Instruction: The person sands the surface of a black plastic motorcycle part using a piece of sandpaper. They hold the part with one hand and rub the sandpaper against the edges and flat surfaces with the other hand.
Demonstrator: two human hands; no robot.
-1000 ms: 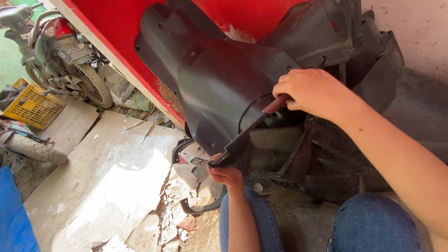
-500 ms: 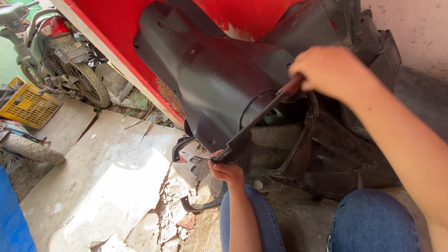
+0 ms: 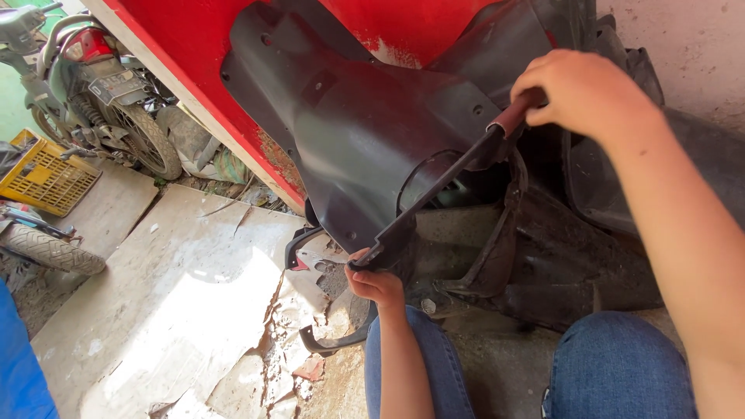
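Note:
A large black plastic scooter body panel [image 3: 365, 132] leans against a red wall panel [image 3: 194, 46]. My left hand [image 3: 375, 283] grips the lower end of a long dark strip-shaped part [image 3: 434, 194] near the panel's bottom edge. My right hand [image 3: 578, 89] is closed on that strip's upper, reddish-brown end at the upper right. The strip runs diagonally between both hands across an opening in the black panel. More black plastic fairing pieces [image 3: 559, 256] lie behind and to the right.
A parked motorcycle [image 3: 93, 93] stands at the upper left, with a yellow crate [image 3: 46, 178] and a loose tyre [image 3: 50, 252] beside it. Broken flat sheets and rubble [image 3: 194, 310] cover the ground. My knees in blue jeans [image 3: 613, 372] are at the bottom. A pale wall [image 3: 683, 39] is at the right.
My right hand has lifted the strip's upper end up and to the right, making it steeper. My left hand stays at the lower end.

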